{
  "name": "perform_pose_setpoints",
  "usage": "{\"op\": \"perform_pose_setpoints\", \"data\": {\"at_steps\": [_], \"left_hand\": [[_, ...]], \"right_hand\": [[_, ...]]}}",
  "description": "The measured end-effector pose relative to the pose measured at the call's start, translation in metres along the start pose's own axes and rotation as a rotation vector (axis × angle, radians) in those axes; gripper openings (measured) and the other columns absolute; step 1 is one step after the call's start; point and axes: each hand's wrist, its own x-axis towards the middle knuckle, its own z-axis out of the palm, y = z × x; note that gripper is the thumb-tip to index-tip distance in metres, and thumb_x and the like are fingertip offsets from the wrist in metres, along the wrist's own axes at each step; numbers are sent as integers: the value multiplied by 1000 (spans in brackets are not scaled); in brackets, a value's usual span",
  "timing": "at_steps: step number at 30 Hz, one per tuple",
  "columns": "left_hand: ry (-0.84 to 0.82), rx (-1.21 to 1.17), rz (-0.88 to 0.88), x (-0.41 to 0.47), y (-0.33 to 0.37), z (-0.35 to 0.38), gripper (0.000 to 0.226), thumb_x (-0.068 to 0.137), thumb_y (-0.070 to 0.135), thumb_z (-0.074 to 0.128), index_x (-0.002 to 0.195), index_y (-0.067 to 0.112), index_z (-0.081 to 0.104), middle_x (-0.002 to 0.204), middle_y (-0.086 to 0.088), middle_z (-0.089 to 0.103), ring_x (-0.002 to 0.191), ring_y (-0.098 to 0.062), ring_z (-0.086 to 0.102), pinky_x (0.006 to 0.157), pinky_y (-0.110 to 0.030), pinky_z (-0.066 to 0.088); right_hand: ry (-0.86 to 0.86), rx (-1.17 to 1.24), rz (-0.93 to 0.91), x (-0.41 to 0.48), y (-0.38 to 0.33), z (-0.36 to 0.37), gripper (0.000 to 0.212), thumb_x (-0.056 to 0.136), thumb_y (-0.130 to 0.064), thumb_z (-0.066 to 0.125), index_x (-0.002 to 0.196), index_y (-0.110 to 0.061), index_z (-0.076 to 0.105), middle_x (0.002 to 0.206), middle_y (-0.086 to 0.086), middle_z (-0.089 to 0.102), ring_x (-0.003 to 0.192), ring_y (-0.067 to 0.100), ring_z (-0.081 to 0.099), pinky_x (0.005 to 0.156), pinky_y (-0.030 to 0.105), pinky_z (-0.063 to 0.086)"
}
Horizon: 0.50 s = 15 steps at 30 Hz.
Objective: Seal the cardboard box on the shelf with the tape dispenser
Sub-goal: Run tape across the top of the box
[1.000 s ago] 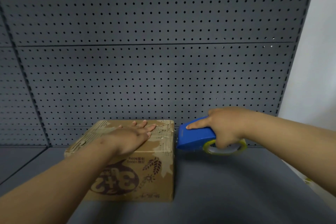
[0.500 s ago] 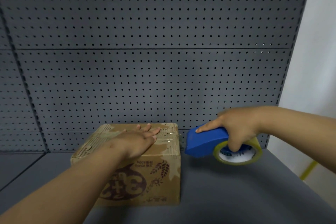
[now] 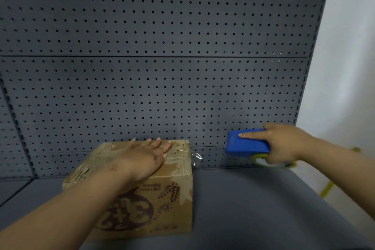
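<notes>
Your left hand (image 3: 142,160) still presses flat on the cardboard box (image 3: 142,189) on the shelf (image 3: 253,205), while your right hand (image 3: 284,144), gripping the blue tape dispenser (image 3: 246,144), has pulled well clear, leaving a loose tape end (image 3: 195,158) to smooth down.

Open shelf floor (image 3: 253,199) right of cardboard box (image 3: 162,199), wide passage there. Narrow strip of floor behind box, pegboard back wall (image 3: 162,87) close behind. Loose clear tape end (image 3: 195,158) sticking off box's right top edge into the gap. Left hand (image 3: 146,158) flat on box top, blocking most of it; right strip of lid free. Right hand (image 3: 284,144) with blue tape dispenser (image 3: 246,144) held well apart from box, near right edge of shelf. Plenty of air above box. Left of box: clear floor up to corner.
</notes>
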Motion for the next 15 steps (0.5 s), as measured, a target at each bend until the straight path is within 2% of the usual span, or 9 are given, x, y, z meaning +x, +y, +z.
{"op": "perform_pose_setpoints", "data": {"at_steps": [3, 4, 6, 9, 11, 13, 15], "left_hand": [[127, 15, 245, -3, 10, -7, 54, 99, 23, 22, 146, 41, 4, 155, 19, -2, 144, -2, -6, 116, -30, -12], [110, -23, 326, -1, 15, -9, 55, 97, 18, 27, 146, 39, 11, 155, 19, 3, 143, 0, -4, 115, -25, -11], [61, -60, 421, 5, 25, -11, 49, 98, 21, 30, 144, 35, 26, 155, 17, 14, 143, 1, 1, 114, -19, -6], [53, 44, 484, 16, 34, -6, 45, 97, 39, 26, 137, 26, 43, 151, 10, 33, 144, -4, 12, 118, -28, 9], [27, 71, 519, 19, 35, -3, 51, 93, 51, 22, 121, 22, 54, 138, 5, 51, 140, -7, 25, 115, -34, 23], [30, 64, 548, 21, 33, -2, 54, 90, 55, 22, 108, 20, 58, 120, 2, 58, 130, -10, 39, 110, -36, 32], [54, 47, 569, 22, 33, -2, 50, 90, 53, 25, 103, 20, 60, 109, 1, 58, 114, -12, 48, 102, -36, 38]], "right_hand": [[141, 138, 6, 10, -13, 0, 77, 79, -45, 57, 136, -62, 8, 81, -8, 32, 73, 15, 44, 55, 23, 32], [172, 196, 17, 14, -17, 0, 78, 79, -44, 59, 136, -62, 9, 82, -7, 33, 77, 16, 45, 56, 23, 32], [216, 307, 28, 18, -28, -2, 80, 77, -42, 62, 136, -61, 11, 81, -8, 32, 81, 18, 45, 58, 25, 34], [256, 381, 21, 24, -44, -6, 83, 76, -37, 64, 136, -61, 12, 82, -7, 33, 79, 18, 44, 56, 23, 33], [279, 434, 30, 27, -51, -9, 85, 74, -35, 66, 137, -60, 13, 85, -5, 36, 80, 17, 45, 58, 23, 34], [302, 503, 42, 29, -56, -10, 87, 72, -34, 68, 136, -61, 15, 88, -5, 38, 81, 16, 46, 63, 25, 40], [317, 541, 46, 31, -62, -12, 89, 71, -33, 69, 135, -62, 15, 90, -4, 41, 83, 15, 48, 69, 29, 46]]}}
